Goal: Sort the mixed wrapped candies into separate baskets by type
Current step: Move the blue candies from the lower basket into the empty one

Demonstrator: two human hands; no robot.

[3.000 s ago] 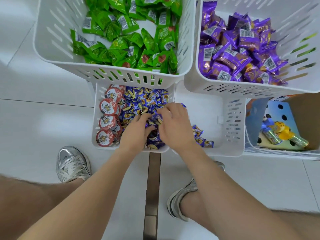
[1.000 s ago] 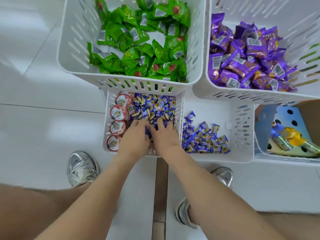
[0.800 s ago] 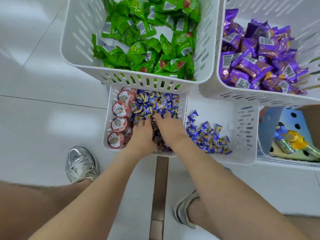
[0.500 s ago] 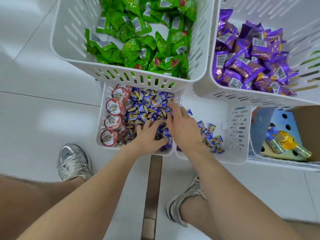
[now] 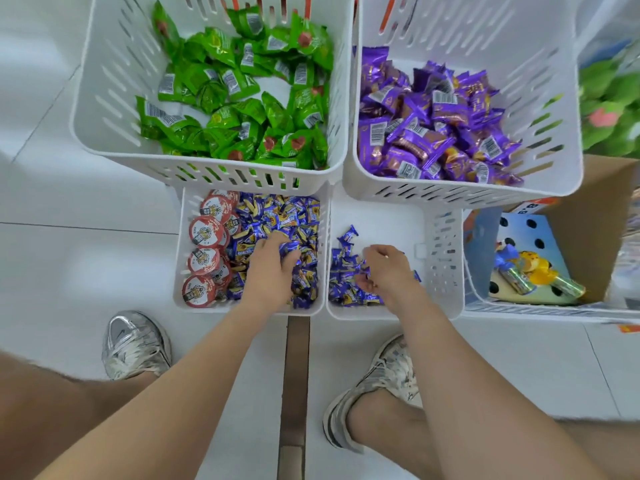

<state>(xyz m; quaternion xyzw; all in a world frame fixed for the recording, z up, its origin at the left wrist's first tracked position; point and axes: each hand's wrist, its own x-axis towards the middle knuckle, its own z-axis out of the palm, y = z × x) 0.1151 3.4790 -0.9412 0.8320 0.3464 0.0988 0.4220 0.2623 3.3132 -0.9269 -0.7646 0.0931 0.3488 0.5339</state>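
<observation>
Left hand [image 5: 273, 268] and right hand [image 5: 388, 271] sorting small blue wrapped candies [image 5: 277, 216], seen from above
At centre frame the left hand digs into the left low white slotted plastic basket [image 5: 178, 258], its fingers curled round a clump of the blue candies; round red-lidded cups [image 5: 207, 232] line that basket's left wall. The right hand hangs over the right low white slotted basket [image 5: 445, 258], fingertips bunched and pinching a few of the same candies above a small heap. Two taller white baskets overlap the low ones' far ends: the upper-left tall basket [image 5: 104, 98] holds green wrapped candies [image 5: 235, 98], and the upper-right tall basket [image 5: 540, 98] holds purple wrapped candies [image 5: 426, 126]. A brown cardboard box [image 5: 595, 220] stands at the right edge, and silver trainers [image 5: 135, 344] rest on the pale tiled floor [image 5: 69, 271] below
</observation>
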